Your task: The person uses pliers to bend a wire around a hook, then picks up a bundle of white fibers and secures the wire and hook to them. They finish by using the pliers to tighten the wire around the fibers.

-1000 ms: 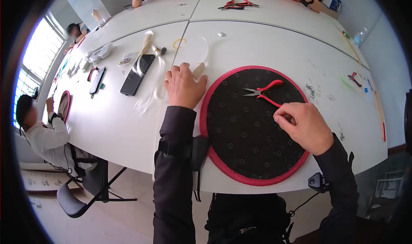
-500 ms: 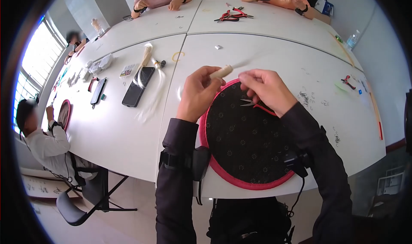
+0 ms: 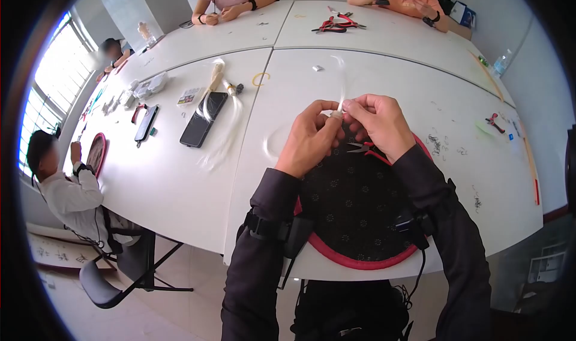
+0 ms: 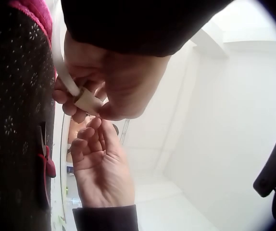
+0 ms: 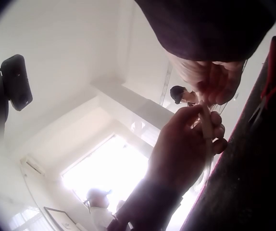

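Observation:
My left hand point(image 3: 311, 138) grips a short cream-coloured roll point(image 4: 87, 102) from which a bundle of long white strands point(image 4: 63, 72) comes out. Close against it, my right hand point(image 3: 384, 122) has thumb and forefinger together, pinching fine white strands point(image 3: 342, 80) at the roll's end. Both hands are over the far part of a round black mat point(image 3: 354, 203) with a red rim. On that mat lies a pair of red-handled needle-nose pliers point(image 3: 377, 153), partly hidden by my right hand and wrist.
Left on the white table are a black phone point(image 3: 204, 120), more white strand bundles point(image 3: 231, 125) and a small box of coloured pieces point(image 3: 188, 96). Several red-handled pliers point(image 3: 336, 23) lie at the far side. Black thread scraps point(image 3: 435, 144) lie right of the mat. Other people sit around.
My left hand lifted the roll off the table and brought it over the mat. My right hand left the area by the pliers' handles and came up to meet it.

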Tool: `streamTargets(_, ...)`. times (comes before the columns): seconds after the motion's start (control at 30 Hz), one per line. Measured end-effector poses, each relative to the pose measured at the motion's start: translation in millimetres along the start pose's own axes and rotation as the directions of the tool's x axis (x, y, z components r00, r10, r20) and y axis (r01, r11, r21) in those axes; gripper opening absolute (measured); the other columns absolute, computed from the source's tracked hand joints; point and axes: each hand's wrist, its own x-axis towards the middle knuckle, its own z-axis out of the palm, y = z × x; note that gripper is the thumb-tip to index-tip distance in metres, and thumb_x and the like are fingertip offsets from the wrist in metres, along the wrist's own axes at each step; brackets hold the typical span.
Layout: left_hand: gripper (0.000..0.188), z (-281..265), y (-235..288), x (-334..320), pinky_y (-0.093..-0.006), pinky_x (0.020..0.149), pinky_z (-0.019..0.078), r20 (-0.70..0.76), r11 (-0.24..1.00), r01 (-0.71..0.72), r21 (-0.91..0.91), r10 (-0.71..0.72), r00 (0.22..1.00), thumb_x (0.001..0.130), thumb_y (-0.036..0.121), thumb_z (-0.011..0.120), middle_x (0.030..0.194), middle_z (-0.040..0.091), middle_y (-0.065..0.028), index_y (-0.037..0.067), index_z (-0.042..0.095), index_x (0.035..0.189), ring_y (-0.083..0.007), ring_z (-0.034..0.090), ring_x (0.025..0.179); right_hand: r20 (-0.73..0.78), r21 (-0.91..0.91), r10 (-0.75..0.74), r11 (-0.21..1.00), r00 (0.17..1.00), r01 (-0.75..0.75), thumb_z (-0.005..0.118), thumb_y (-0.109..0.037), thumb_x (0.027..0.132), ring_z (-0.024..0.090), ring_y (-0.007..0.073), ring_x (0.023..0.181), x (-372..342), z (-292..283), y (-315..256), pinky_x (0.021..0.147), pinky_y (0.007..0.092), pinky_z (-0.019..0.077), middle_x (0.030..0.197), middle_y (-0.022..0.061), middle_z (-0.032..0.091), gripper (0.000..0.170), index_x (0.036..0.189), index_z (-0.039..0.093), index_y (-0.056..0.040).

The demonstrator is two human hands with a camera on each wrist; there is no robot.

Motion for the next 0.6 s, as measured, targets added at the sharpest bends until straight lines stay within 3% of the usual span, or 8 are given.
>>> streamTargets(0.27, 0.025, 3.9, -10.5, 4.1, -0.0230, 0.047, 0.0432, -0.039, 0.990, -0.025, -0.137, 0.020, 0.999, 0.099, 0.022, 0.061, 0.075, 0.062, -0.0038, -0.003, 0.060, 0.102, -0.0084, 0.057, 0.062, 0.006, -0.084, -0.045, 0.995, 0.999, 0.045, 0.066, -0.022, 0.098, 0.063, 0.0099, 0.066, -2.3, -1.8, 2.5, 0.061, 0.0258, 0.0535, 0.082, 0.0063, 0.071, 0.028, 0.101, 0.069, 0.0053)
streamTargets(0.6, 0.024, 4.2, -2.4, -1.0, -0.0233, 0.050, 0.0403, -0.063, 0.996, -0.019, -0.090, 0.013, 0.998, 0.099, 0.025, 0.064, 0.069, 0.057, 0.0008, 0.004, 0.060, 0.088, -0.0072, 0.052, 0.056, 0.009, 0.045, -0.042, 0.998, 0.999, 0.041, 0.066, -0.021, 0.098, 0.065, 0.0101, 0.072, -4.6, -7.7, 3.9, 0.062, 0.0258, 0.0536, 0.085, 0.0069, 0.072, 0.026, 0.101, 0.070, 0.0045)
